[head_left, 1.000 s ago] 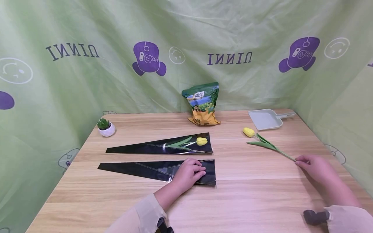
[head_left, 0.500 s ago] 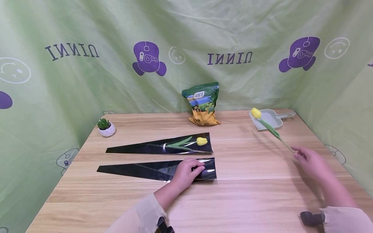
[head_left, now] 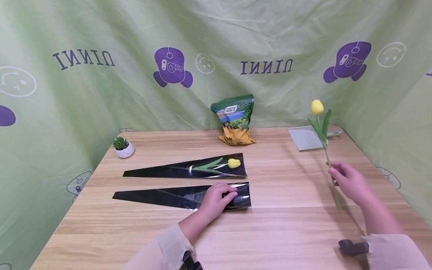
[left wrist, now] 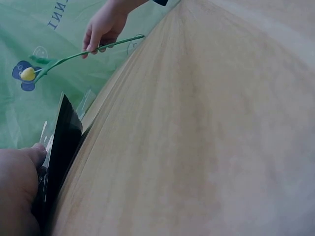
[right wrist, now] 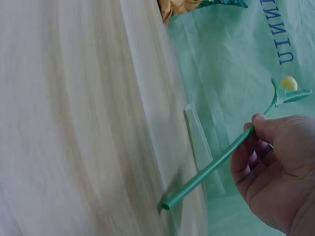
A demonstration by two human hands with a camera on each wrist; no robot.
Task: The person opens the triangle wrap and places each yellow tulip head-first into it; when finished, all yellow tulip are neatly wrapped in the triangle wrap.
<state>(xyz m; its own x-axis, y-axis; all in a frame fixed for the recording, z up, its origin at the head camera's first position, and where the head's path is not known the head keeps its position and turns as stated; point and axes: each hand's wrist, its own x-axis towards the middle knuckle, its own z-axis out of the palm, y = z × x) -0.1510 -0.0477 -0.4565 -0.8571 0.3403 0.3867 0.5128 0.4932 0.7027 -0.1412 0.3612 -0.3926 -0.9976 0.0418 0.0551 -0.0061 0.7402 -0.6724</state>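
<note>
A person's right hand (head_left: 349, 182) pinches the green stem of a yellow tulip (head_left: 317, 107) and holds it almost upright above the right side of the wooden table (head_left: 290, 228); the bloom stands high against the green backdrop (head_left: 101, 33), and the cut end of the stem hangs clear of the surface. In the right wrist view the thumb and curled fingers (right wrist: 256, 147) close round the stem partway along its length.

The left hand (head_left: 216, 198) rests on the wide end of an empty sleeve (head_left: 162, 197), a black and clear plastic cone lying flat near the middle of the table with its tip toward the left edge. The fingers are bent over the clear film at the open mouth, which is lifted slightly off the wood; whether they pinch the film or only press on it cannot be told.

1 further sleeve, the filled sleeve (head_left: 162, 171), lies just behind and nearly parallel, with a second tulip (head_left: 233, 163) inside it, bloom at the wide end.

Along the far edge: a small potted succulent (head_left: 123, 147) near the far left corner, a green and orange bag (head_left: 234, 120) standing at the centre, and a pale dustpan (head_left: 305, 138) near the far right corner.
</note>
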